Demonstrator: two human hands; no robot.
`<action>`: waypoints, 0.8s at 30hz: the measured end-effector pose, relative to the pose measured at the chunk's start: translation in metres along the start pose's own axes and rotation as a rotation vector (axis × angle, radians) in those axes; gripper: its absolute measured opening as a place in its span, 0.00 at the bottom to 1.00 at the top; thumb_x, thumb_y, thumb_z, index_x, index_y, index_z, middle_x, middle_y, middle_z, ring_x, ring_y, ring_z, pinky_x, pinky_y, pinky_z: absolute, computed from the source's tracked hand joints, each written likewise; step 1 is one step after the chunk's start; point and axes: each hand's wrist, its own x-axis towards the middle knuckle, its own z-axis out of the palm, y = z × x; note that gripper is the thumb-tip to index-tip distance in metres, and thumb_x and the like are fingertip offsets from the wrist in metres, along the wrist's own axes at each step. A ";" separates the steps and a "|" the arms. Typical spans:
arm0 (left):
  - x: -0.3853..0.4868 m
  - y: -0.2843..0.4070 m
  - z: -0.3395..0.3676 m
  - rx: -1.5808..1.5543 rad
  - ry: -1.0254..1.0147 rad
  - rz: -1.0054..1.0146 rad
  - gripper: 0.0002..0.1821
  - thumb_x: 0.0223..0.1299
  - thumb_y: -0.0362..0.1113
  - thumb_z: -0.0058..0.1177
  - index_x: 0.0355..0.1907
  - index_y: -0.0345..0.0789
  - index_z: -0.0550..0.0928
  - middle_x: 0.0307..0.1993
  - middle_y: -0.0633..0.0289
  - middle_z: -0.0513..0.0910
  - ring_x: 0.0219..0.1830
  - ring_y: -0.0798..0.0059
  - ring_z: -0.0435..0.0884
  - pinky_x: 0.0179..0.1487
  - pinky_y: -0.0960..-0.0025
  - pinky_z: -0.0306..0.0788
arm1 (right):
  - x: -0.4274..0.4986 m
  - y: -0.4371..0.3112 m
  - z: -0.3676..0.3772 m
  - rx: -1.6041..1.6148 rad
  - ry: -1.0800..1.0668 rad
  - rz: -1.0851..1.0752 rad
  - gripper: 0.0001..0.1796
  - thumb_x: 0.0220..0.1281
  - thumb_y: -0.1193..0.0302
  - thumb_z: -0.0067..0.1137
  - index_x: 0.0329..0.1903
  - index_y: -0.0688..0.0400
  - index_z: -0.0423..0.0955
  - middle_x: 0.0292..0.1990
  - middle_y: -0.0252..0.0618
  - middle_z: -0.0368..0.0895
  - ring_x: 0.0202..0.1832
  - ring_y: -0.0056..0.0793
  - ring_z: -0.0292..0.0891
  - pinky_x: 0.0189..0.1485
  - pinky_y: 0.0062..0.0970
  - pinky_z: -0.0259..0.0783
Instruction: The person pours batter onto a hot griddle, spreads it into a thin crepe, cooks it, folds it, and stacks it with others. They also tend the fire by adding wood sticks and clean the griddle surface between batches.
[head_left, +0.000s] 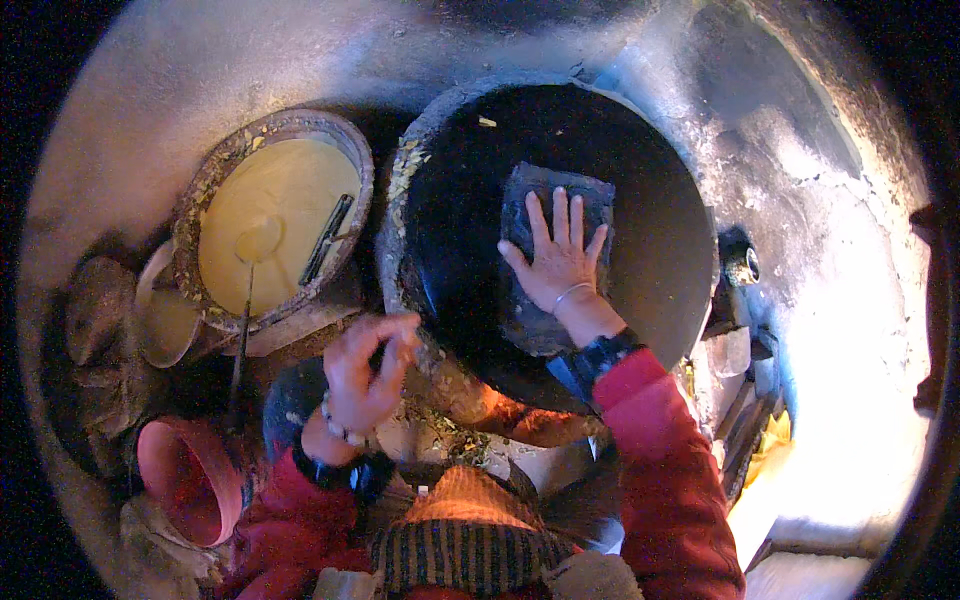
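A round black griddle (652, 225) sits in a clay stove rim before me. My right hand (559, 262) lies flat on a dark rectangular cloth or pad (555, 180), fingers spread, pressing it against the griddle. By the griddle's lower left edge is my left hand (371, 367), blurred, its fingers bent toward the thumb; nothing plainly shows in it. Left of the griddle stands a wide bowl (364, 161) of pale yellow batter (300, 172). A ladle (246, 322) rests in the batter with its handle over the rim. A dark flat tool (326, 240) leans inside the bowl's right side.
Orange firelight glows at the stove opening (517, 416) below the griddle. A pink plastic vessel (161, 450) stands at lower left, near a smaller pale container (169, 330). Sticks of wood (739, 420) and a yellow item (772, 442) lie at right, by a sunlit wall (847, 337).
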 end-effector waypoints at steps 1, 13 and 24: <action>0.000 0.003 -0.004 -0.007 -0.041 -0.007 0.09 0.57 0.27 0.53 0.41 0.33 0.82 0.27 0.60 0.83 0.28 0.71 0.82 0.32 0.71 0.74 | 0.011 -0.002 0.006 0.020 0.079 -0.033 0.40 0.64 0.43 0.43 0.74 0.42 0.46 0.74 0.46 0.40 0.76 0.46 0.32 0.67 0.68 0.33; 0.016 -0.011 -0.019 -0.168 -0.204 -0.250 0.08 0.58 0.28 0.53 0.39 0.30 0.84 0.25 0.57 0.82 0.25 0.69 0.81 0.31 0.71 0.74 | 0.170 -0.053 0.020 0.056 0.076 -0.722 0.31 0.69 0.55 0.41 0.72 0.44 0.51 0.73 0.35 0.47 0.75 0.37 0.40 0.69 0.64 0.39; 0.014 -0.010 -0.025 -0.385 -0.065 -0.551 0.07 0.63 0.29 0.50 0.38 0.28 0.81 0.24 0.54 0.81 0.23 0.72 0.80 0.29 0.72 0.73 | 0.197 0.282 0.031 0.319 0.146 0.186 0.28 0.68 0.67 0.47 0.68 0.61 0.58 0.67 0.51 0.60 0.70 0.41 0.55 0.70 0.34 0.53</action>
